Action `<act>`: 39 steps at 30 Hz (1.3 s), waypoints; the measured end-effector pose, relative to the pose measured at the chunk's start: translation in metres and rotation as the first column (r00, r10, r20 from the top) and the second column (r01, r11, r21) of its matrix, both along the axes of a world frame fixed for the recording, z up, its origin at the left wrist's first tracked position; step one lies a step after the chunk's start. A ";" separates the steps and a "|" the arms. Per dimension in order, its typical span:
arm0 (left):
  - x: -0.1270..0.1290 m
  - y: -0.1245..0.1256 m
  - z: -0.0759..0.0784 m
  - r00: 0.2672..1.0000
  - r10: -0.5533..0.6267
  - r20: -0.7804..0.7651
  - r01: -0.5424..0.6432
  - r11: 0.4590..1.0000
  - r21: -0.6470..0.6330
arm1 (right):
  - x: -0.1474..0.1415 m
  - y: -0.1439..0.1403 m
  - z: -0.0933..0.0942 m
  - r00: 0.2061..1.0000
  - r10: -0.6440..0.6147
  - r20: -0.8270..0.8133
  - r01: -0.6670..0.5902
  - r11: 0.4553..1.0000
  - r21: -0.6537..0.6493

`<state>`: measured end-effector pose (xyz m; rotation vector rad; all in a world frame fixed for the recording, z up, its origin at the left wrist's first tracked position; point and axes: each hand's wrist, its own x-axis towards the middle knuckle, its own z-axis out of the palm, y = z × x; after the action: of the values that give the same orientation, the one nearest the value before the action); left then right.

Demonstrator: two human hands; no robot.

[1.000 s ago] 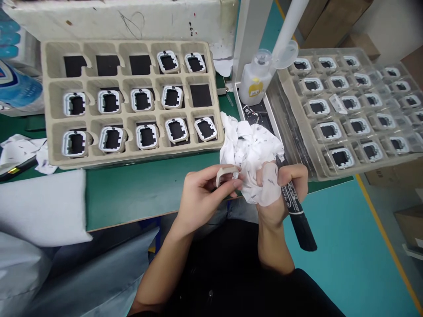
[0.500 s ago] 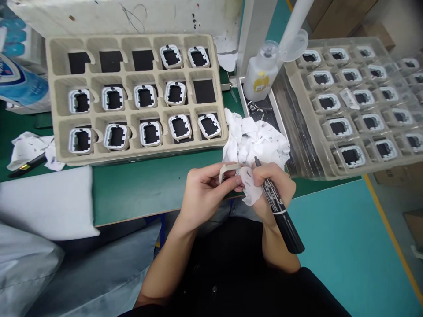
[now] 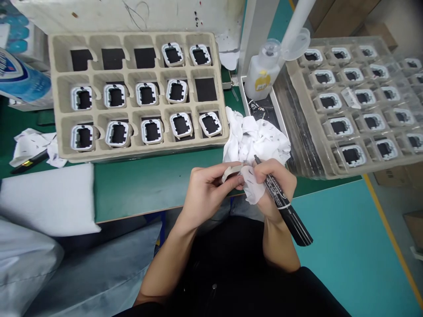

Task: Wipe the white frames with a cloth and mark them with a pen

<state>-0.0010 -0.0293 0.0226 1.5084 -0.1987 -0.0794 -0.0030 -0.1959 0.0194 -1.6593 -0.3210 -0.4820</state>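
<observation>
A: Hands first. What does the head view show them gripping?

B: The left hand point(image 3: 205, 188) is closed around a small white plastic frame with rounded corners point(image 3: 231, 170), pinched between thumb and fingers so that only its top edge shows. The right hand point(image 3: 276, 185) is wrapped around a black felt-tip marker with white lettering on the barrel point(image 3: 280, 200) and a crumpled white cloth flecked with dark ink point(image 3: 256, 145). The marker's tip meets the frame just beside the left thumb.

A: Materials around them?

B: Beyond the left hand lies a beige moulded-pulp tray with fifteen square pockets point(image 3: 139, 152), matte and fibrous. Most pockets hold similar white frames around black centres; four show only a black square. Beyond the right hand, a clear glossy plastic tray point(image 3: 309, 145) carries more frames, and next to it stands a translucent squeeze bottle with a yellow label point(image 3: 262, 70). Everything rests on a green bench mat point(image 3: 145, 185).

A: Anything hard to make out?

B: The lower part of the frame is hidden in the fingers, and the cloth covers the right palm. The clear tray is cut off at the right edge. Far left of the left hand, a soft white foam pad point(image 3: 46, 198) runs out of view, and the marker's lettering is too small to read.
</observation>
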 end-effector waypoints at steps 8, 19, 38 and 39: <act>0.000 -0.001 -0.001 0.999 -0.002 0.049 -0.004 0.994 0.113 | 0.000 -0.003 0.001 0.998 0.038 -0.051 -0.038 0.999 0.004; 0.000 -0.002 0.001 0.989 -0.019 -0.144 0.005 0.995 -0.096 | -0.002 -0.008 -0.008 0.993 -0.114 -0.039 0.117 0.989 0.093; 0.000 -0.003 0.001 0.994 -0.006 -0.112 0.007 1.000 0.012 | -0.005 0.006 0.001 0.993 -0.027 -0.119 0.033 0.998 0.055; 0.000 -0.003 0.001 0.995 0.001 -0.096 0.003 0.999 0.044 | -0.005 0.007 0.002 0.992 -0.034 -0.123 0.040 0.998 0.046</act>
<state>-0.0013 -0.0327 0.0240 1.5449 -0.1216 -0.1578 -0.0083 -0.1887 0.0214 -1.6416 -0.1867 -0.4108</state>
